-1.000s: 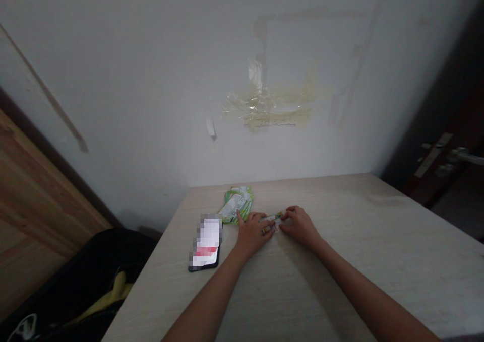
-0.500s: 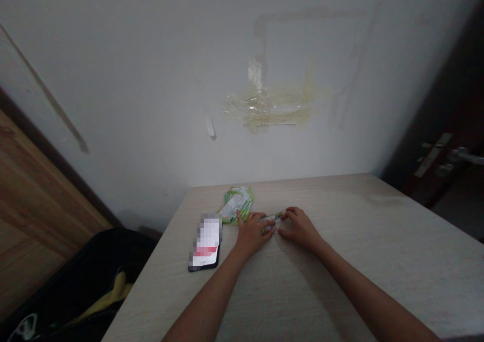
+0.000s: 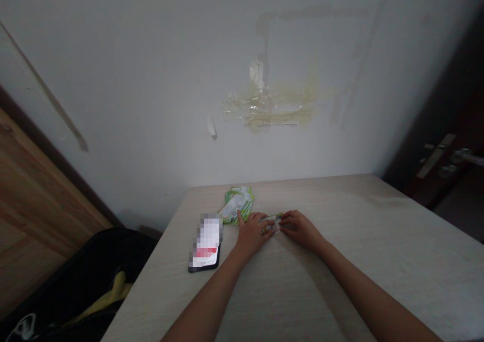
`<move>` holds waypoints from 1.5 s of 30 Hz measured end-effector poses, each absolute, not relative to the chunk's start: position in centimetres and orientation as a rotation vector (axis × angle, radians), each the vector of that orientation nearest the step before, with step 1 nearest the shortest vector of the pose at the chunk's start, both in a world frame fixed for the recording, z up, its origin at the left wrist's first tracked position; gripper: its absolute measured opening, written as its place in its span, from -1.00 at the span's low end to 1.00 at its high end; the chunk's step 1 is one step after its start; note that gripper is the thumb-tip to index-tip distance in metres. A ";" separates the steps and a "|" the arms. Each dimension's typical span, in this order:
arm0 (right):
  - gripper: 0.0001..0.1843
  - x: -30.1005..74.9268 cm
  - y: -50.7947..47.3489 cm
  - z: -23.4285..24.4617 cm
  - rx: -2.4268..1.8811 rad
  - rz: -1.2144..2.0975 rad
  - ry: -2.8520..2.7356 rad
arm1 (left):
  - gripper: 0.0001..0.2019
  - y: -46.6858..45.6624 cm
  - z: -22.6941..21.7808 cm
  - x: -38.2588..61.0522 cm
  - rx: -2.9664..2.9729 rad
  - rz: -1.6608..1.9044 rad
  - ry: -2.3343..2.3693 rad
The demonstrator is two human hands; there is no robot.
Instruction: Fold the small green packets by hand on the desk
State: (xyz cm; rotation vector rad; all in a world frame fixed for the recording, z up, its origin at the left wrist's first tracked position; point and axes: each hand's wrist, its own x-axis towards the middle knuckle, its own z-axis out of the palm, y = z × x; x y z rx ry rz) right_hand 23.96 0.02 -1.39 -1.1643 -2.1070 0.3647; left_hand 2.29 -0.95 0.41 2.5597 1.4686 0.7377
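A small printed piece of paper or card [image 3: 269,228], white with green and yellow, lies on the table between my hands; its kind is too small to make out. My left hand [image 3: 252,233] rests on the table with its fingers and thumb around the left part of the piece, hiding some of it. At the other end, my right hand [image 3: 298,227] has its fingertips and thumb pinched together at the edge. Just beyond my left hand lies a loose stack of green-and-white printed cards or packets [image 3: 238,204], close to the fingers.
A phone [image 3: 206,246] with a lit, blurred screen lies left of my left forearm. The pale wooden table [image 3: 378,241] meets a taped, stained wall [image 3: 170,80]. Left of the table is a black bag [image 3: 75,276] with something yellow; a dark door with a handle [image 3: 461,154] stands right.
My right hand's fingers and thumb have drawn closer together at the right end of the piece. The left hand, the stack and the phone stay about where they were.
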 end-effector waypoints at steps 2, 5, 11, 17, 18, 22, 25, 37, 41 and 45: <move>-0.82 24.0 0.0 -1.4 -1.150 0.362 -2.124 | -0.76 -0.9 0.4 2.2 2.575 0.717 1.475; -0.83 24.1 -0.1 -1.3 -1.148 0.354 -2.141 | -0.72 -0.7 0.3 1.9 2.612 0.673 1.461; -0.81 24.2 -0.1 -1.1 -1.153 0.337 -2.173 | -0.54 -0.3 0.3 1.1 2.635 0.570 1.395; -0.81 24.2 0.0 -1.2 -1.149 0.350 -2.172 | -0.65 -0.4 0.5 1.2 2.631 0.601 1.372; -0.81 24.2 0.0 -1.2 -1.151 0.352 -2.169 | -0.69 -0.4 0.5 1.2 2.644 0.601 1.359; -0.81 24.2 -0.2 -1.2 -1.147 0.346 -2.163 | -0.78 -0.6 0.9 1.2 2.655 0.607 1.325; -0.82 24.1 -0.3 -1.2 -1.137 0.321 -2.165 | -0.81 -0.6 1.3 1.1 2.653 0.626 1.309; -0.84 23.8 -0.5 -0.8 -1.084 0.377 -2.199 | -0.78 -0.5 1.5 1.3 2.684 0.626 1.348; -0.88 23.5 -0.5 -1.1 -1.133 0.406 -2.151 | -0.74 -0.5 1.4 1.3 2.694 0.609 1.374; -0.90 23.0 -0.6 -1.1 -1.180 0.412 -2.087 | -0.74 -0.2 1.0 1.5 2.679 0.597 1.397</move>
